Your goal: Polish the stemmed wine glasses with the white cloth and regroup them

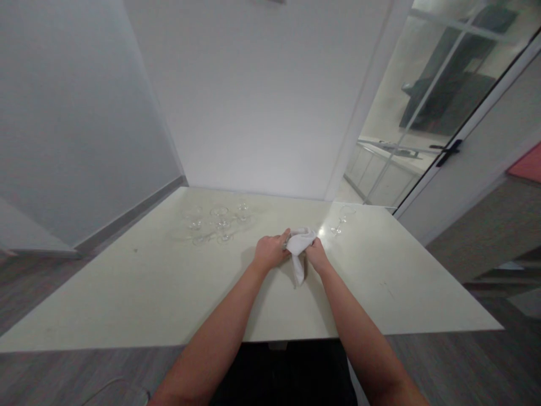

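Note:
A white cloth [301, 242] is bunched up between my two hands above the table, with one end hanging down toward the tabletop. My left hand [271, 251] is closed at the cloth's left edge; a small shiny patch shows by its fingers, too blurred to name. On the other side, my right hand [316, 254] has its fingers closed into the folds. Whether the cloth wraps anything is hidden. Off to the right stands a clear stemmed glass [341, 220]. Several more clear glasses [222, 219] are grouped at the back left.
The white table [147, 304] reaches back to a pale wall [262, 113]. At the right is a glass-paned door with a black handle [448, 152]. A cable [114, 383] lies on the floor at the lower left.

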### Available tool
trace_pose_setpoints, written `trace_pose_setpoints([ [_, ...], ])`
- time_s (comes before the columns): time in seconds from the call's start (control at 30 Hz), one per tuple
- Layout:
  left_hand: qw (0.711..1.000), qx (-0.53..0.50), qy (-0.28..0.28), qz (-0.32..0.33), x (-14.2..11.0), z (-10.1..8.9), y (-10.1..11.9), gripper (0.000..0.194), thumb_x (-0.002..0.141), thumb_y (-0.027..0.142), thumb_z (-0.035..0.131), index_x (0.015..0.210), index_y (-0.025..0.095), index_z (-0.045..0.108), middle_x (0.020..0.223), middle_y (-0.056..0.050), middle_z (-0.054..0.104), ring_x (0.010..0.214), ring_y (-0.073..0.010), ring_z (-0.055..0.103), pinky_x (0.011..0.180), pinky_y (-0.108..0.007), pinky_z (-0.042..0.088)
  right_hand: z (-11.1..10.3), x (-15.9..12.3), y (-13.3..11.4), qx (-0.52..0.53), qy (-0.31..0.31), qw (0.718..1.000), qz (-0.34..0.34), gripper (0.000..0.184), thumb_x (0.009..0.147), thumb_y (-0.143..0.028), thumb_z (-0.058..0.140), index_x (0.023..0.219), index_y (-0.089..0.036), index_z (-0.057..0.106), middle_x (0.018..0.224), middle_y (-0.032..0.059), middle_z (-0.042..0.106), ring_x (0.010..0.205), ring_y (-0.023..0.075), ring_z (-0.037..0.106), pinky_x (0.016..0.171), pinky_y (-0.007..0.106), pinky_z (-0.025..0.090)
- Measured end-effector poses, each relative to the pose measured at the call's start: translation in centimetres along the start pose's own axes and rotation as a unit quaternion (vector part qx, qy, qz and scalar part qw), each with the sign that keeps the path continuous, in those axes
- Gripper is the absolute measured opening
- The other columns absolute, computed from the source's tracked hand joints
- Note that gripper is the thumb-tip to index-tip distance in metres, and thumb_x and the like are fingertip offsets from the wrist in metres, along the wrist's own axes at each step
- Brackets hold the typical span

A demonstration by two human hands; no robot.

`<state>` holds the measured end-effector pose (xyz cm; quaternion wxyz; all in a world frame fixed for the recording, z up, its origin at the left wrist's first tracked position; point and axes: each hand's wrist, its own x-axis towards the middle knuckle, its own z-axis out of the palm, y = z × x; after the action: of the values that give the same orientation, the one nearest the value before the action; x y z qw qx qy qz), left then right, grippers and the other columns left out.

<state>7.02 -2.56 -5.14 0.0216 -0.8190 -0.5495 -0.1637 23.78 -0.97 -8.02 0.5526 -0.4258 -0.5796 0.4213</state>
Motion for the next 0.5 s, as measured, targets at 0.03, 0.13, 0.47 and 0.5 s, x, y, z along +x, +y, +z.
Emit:
trace_pose_setpoints([
  [0.03, 1.0, 0.002, 0.0, -0.002, -0.03, 0.03, -0.01, 0.062, 0.084, 0.039, 0.056, 0.141, 0.023, 0.037, 0.11, -0.011, 0.067, 0.094, -0.0283, 0.064, 0.08, -0.035, 0.047, -0.02, 0.09, 0.07, -0.007, -0.001, 1.0, -0.012, 0.03, 0.065, -0.018, 0.053, 0.092, -0.016, 0.068, 0.094, 0.005, 0.072, 0.091, 0.0197, 0.063, 0.089, 0.035, 0.048],
  [0.13, 1.0, 0.007, 0.0, -0.007, -0.08, 0.13, 0.0, 0.059, 0.085, 0.04, 0.054, 0.14, 0.024, 0.039, 0.106, -0.011, 0.068, 0.093, -0.0281, 0.065, 0.079, -0.036, 0.048, -0.18, 0.29, 0.02, -0.015, -0.017, 0.999, -0.031, 0.03, 0.067, -0.018, 0.049, 0.089, -0.017, 0.068, 0.094, 0.0038, 0.071, 0.092, 0.019, 0.062, 0.09, 0.034, 0.047],
  [0.47, 1.0, -0.019, -0.008, -0.016, 0.07, 0.2, 0.17, 0.058, 0.085, 0.035, 0.054, 0.14, 0.026, 0.038, 0.111, -0.009, 0.067, 0.096, -0.0266, 0.064, 0.08, -0.033, 0.048, -0.04, -0.15, -0.52, 0.049, -0.02, 0.999, 0.012, 0.032, 0.063, -0.019, 0.059, 0.094, -0.015, 0.066, 0.09, 0.0055, 0.072, 0.083, 0.0192, 0.064, 0.083, 0.034, 0.05],
  [0.5, 1.0, -0.018, -0.011, -0.02, 0.02, 0.13, 0.15, 0.057, 0.085, 0.031, 0.053, 0.14, 0.026, 0.039, 0.111, -0.008, 0.067, 0.096, -0.026, 0.064, 0.08, -0.033, 0.048, -0.04, -0.19, -0.51, 0.037, -0.026, 0.999, 0.011, 0.032, 0.063, -0.019, 0.059, 0.094, -0.015, 0.066, 0.09, 0.0052, 0.072, 0.082, 0.019, 0.064, 0.082, 0.033, 0.05],
])
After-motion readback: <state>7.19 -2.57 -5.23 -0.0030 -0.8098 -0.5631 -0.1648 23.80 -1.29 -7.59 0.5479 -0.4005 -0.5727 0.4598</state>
